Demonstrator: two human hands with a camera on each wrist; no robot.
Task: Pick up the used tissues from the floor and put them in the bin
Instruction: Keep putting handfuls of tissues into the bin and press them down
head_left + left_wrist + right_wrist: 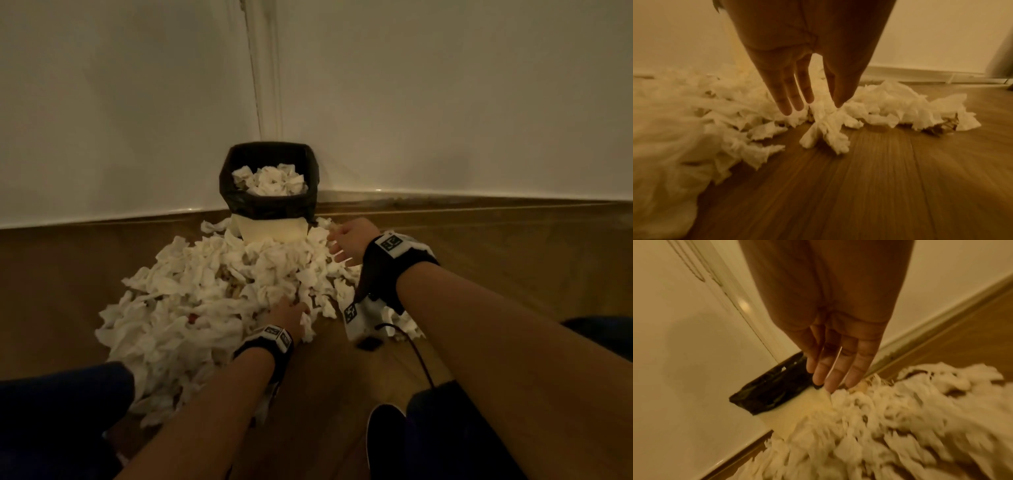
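A bin [239, 202] with a black liner stands in the corner, holding several crumpled white tissues [270, 180]. A big pile of tissues [191, 291] spreads over the floor in front of it. My left hand [291, 313] is down at the pile's near right edge. In the left wrist view, my left hand [818, 105] pinches the twisted top of one tissue [826, 129] between thumb and forefinger, with the tissue's lower end on the floor. My right hand [337, 245] hovers with straight fingers [830, 378] and holds nothing, just right of the bin's pale base [809, 404].
White walls meet behind the bin, with a skirting board [479, 198] along the wood floor [513, 260]. My knees in dark blue trousers [61, 404] and a dark shoe [383, 435] are at the near edge. A thin cable [419, 359] trails under the right wrist.
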